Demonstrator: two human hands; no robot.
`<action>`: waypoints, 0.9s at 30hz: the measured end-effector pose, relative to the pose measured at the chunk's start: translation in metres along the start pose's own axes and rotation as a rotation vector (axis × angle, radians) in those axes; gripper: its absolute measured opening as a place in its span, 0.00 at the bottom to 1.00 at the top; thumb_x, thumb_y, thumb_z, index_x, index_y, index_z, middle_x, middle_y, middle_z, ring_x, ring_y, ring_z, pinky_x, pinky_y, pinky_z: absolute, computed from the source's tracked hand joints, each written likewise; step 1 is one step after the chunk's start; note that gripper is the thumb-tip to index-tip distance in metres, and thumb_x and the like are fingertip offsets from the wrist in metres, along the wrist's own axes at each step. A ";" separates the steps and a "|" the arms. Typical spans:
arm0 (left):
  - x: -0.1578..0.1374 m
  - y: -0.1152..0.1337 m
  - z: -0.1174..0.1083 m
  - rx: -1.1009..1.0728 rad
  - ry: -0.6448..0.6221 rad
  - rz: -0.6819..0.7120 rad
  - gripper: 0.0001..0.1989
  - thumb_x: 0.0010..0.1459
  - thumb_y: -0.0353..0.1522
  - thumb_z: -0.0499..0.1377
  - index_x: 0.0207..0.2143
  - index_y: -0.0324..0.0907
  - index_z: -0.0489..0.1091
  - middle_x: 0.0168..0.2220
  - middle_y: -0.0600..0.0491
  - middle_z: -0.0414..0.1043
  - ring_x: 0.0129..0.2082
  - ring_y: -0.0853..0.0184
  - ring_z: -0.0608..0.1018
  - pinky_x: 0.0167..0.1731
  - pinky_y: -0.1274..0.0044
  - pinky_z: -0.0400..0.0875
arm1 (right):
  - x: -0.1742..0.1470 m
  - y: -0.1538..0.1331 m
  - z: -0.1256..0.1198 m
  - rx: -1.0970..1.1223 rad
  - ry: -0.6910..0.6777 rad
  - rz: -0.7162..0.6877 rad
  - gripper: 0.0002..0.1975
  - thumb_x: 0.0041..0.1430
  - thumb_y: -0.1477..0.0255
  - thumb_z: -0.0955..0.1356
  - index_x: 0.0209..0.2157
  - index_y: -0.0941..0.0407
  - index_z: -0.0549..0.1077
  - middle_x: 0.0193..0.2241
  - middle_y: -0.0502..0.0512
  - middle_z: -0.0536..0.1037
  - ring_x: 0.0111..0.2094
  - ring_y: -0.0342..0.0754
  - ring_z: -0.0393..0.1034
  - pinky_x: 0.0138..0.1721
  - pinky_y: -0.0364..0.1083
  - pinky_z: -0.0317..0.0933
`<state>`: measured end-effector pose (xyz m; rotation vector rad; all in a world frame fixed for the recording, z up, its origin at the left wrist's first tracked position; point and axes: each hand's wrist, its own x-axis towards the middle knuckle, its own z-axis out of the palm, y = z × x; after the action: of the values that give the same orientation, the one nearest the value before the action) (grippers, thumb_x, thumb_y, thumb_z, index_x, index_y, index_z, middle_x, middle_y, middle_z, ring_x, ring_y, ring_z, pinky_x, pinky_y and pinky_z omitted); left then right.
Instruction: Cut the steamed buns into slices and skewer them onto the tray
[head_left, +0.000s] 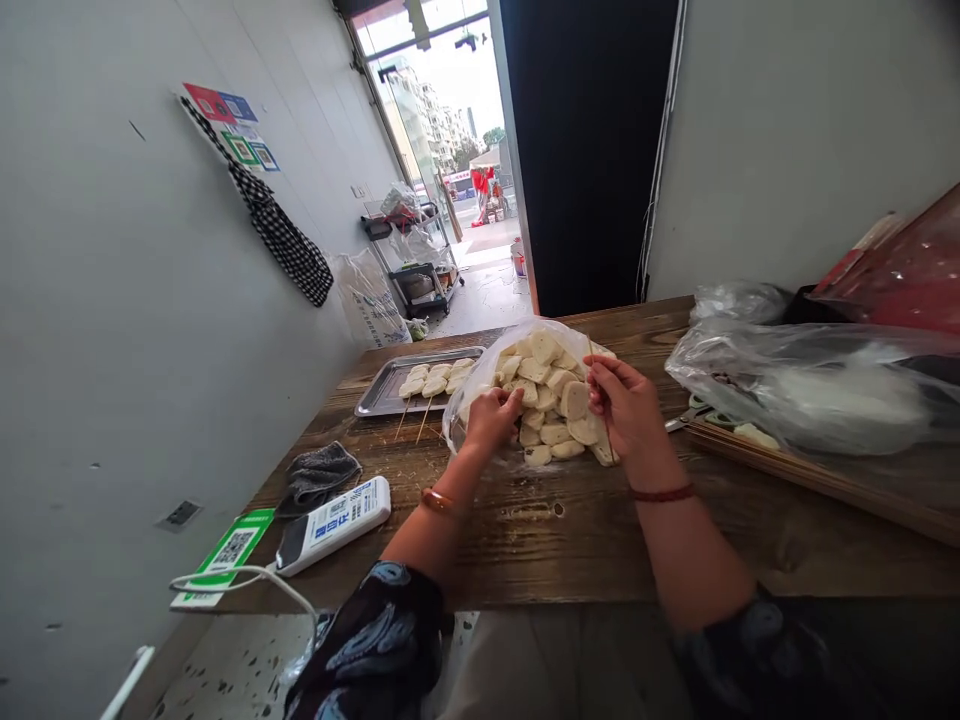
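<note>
A heap of pale, thick food slices (553, 391) spills from a clear plastic bag (459, 412) in the middle of the wooden table. My right hand (624, 395) pinches a thin wooden skewer (610, 438), held nearly upright at the heap's right side. At the left side of the heap, my left hand (493, 418) has its fingers pressed together against the slices; what lies between them is hidden. Farther left is a metal tray (384, 388), where skewered slices (435, 381) lie in rows with their sticks poking over the near edge.
Bundled wooden skewers (810, 470) and scissors (688, 412) lie to the right, beside a large plastic bag (825, 390). On the left are a dark cloth (321, 476), a white payment device (337, 525) with a cable, and a green code card (231, 550). A wall borders the left side.
</note>
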<state>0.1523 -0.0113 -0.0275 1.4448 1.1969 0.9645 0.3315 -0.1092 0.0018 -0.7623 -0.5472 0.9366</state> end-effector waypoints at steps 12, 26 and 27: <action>-0.012 0.011 0.009 -0.362 0.054 0.047 0.17 0.44 0.35 0.72 0.29 0.40 0.67 0.24 0.59 0.72 0.23 0.72 0.76 0.26 0.80 0.71 | -0.006 0.014 0.007 -0.100 -0.156 0.041 0.17 0.43 0.60 0.77 0.33 0.56 0.80 0.23 0.46 0.74 0.19 0.38 0.61 0.16 0.40 0.52; -0.043 0.027 -0.024 -0.750 -0.180 -0.104 0.18 0.50 0.27 0.72 0.44 0.34 0.74 0.33 0.50 0.80 0.27 0.71 0.81 0.27 0.84 0.77 | -0.029 0.031 0.015 -0.743 -0.512 -0.145 0.19 0.59 0.64 0.68 0.47 0.59 0.83 0.26 0.52 0.79 0.23 0.44 0.66 0.24 0.44 0.59; -0.044 0.025 -0.026 -0.758 -0.185 -0.107 0.19 0.50 0.27 0.72 0.45 0.34 0.75 0.33 0.50 0.80 0.27 0.71 0.81 0.27 0.84 0.77 | -0.029 0.032 0.015 -0.783 -0.520 -0.180 0.20 0.60 0.65 0.68 0.48 0.60 0.83 0.29 0.55 0.81 0.26 0.45 0.69 0.26 0.44 0.62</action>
<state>0.1239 -0.0496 0.0028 0.8291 0.6473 1.0308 0.2902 -0.1176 -0.0169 -1.1415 -1.4661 0.7378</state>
